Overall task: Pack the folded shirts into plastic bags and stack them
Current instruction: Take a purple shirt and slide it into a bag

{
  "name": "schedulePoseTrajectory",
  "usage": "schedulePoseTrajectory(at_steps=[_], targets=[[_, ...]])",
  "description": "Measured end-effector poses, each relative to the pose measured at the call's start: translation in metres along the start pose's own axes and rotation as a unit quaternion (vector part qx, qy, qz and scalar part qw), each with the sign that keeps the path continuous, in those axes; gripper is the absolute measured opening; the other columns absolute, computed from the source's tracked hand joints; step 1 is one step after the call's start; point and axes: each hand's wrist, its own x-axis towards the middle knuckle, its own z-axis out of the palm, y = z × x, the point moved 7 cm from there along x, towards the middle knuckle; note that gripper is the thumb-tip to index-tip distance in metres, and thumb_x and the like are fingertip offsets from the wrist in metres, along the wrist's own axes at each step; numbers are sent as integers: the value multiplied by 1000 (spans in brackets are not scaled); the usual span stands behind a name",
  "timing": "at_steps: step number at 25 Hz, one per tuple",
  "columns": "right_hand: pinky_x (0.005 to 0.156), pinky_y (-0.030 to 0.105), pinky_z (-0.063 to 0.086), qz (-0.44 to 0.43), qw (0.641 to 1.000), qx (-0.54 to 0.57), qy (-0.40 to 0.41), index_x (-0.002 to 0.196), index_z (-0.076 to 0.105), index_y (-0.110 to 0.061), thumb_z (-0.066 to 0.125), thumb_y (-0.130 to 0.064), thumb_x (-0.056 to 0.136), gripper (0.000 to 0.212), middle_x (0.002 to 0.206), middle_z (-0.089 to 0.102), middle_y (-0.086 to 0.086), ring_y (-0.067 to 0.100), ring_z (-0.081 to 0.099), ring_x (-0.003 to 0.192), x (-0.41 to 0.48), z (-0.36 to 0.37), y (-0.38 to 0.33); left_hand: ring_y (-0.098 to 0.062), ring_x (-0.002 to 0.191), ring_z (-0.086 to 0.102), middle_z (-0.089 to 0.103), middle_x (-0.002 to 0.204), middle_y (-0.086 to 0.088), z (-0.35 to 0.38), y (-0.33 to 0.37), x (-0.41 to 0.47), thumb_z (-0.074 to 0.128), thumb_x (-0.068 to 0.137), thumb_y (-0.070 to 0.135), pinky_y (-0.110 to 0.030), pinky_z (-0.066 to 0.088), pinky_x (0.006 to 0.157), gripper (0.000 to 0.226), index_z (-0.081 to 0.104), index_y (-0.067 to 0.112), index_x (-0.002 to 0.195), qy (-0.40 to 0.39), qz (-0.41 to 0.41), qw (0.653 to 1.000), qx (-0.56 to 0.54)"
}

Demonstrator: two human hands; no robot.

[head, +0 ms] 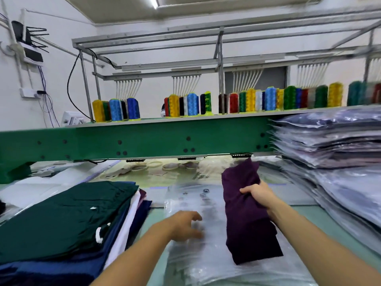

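On the pale green surface [156,234] in front of the person, a pile of clear plastic bags [193,240] lies flat, printed marks showing faintly through the top one. The left hand [185,225] rests palm-down on that top bag, its fingers loosely spread and reaching forward, gripping nothing that can be made out. The right hand [258,196] is closed around a folded purple shirt [245,213], thumb on the near face and fingers wrapped behind its right edge. This shirt is held roughly upright, tilted slightly, its lower end just over the near part of the bag pile; whether it touches the plastic cannot be told.

To the left, a stack of folded shirts [61,219] sits on the surface, a dark green one on top, with navy, white and purple layers showing at the edge beneath. To the right, a tall stack of bagged shirts [329,145] rises well above the hands, its plastic edges fanned out. Behind everything runs the green beam of an embroidery machine [144,141], and rows of coloured thread cones [191,105] stand on the shelf along its top.
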Motion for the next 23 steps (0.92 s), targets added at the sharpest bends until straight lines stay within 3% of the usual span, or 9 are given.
schedulePoseTrajectory(at_steps=[2, 4, 8, 11, 13, 17, 19, 21, 23], targets=[[45, 21, 52, -1, 1000, -4, -16, 102, 66, -7, 63, 11, 84, 25, 70, 76, -2, 14, 72, 57, 0, -21, -1, -25, 121, 58, 61, 133, 0, 8, 1, 5, 56, 98, 44, -31, 45, 92, 39, 58, 29, 134, 16, -9, 996, 89], [48, 25, 55, -5, 1000, -7, -29, 104, 67, -9, 62, 10, 84, 28, 78, 77, 3, 20, 74, 62, -2, -34, -2, -34, 111, 61, 64, 122, -11, 2, 4, 9, 48, 101, 31, -34, 46, 83, 25, 63, 20, 119, 82, -27, 975, 203], [58, 38, 60, -5, 998, -8, -59, 106, 66, -7, 64, 8, 82, 29, 88, 76, 18, 34, 74, 73, -3, -51, -1, -35, 96, 63, 61, 94, -9, -12, 12, 9, 50, 100, 53, -32, 37, 68, 39, 57, 18, 83, 127, -30, 967, 221], [62, 41, 59, -12, 997, -17, -72, 104, 66, -2, 64, 9, 80, 27, 87, 75, 21, 37, 73, 73, -4, -57, 4, -32, 89, 57, 65, 97, -13, -7, 14, 12, 37, 106, 40, -36, 38, 70, 40, 58, 12, 87, 111, -5, 977, 182], [64, 41, 59, -17, 996, -20, -81, 104, 67, -2, 64, 10, 80, 27, 88, 75, 20, 38, 74, 76, -6, -57, 7, -24, 83, 52, 68, 100, -11, 1, 13, 15, 41, 103, 31, -33, 37, 69, 32, 62, 11, 91, 92, 10, 986, 141], [59, 36, 57, -19, 995, -12, -93, 105, 66, -1, 64, 11, 81, 27, 89, 76, 19, 36, 74, 76, -5, -57, 9, -10, 78, 55, 63, 86, 12, 0, 21, 14, 54, 93, 62, -28, 44, 67, 36, 67, 29, 96, 101, 63, 989, 92], [56, 33, 57, -22, 996, -8, -92, 105, 67, -3, 64, 11, 81, 27, 89, 76, 17, 34, 75, 75, -4, -58, 8, -8, 81, 57, 67, 90, 13, -1, 28, 14, 55, 93, 60, -30, 50, 76, 36, 70, 30, 103, 113, 92, 984, 104], [56, 33, 57, -24, 995, -5, -94, 105, 67, -4, 65, 11, 82, 28, 90, 76, 17, 34, 75, 76, -4, -58, 8, -10, 83, 60, 71, 92, 8, -1, 31, 18, 58, 96, 46, -30, 51, 78, 26, 73, 24, 96, 126, 107, 981, 106], [57, 34, 57, -24, 995, -4, -96, 106, 67, -4, 66, 9, 82, 27, 91, 76, 17, 35, 75, 78, -3, -58, 9, -6, 75, 60, 72, 84, 10, -1, 25, 22, 70, 90, 43, -21, 49, 71, 21, 73, 23, 85, 113, 80, 988, 65]])
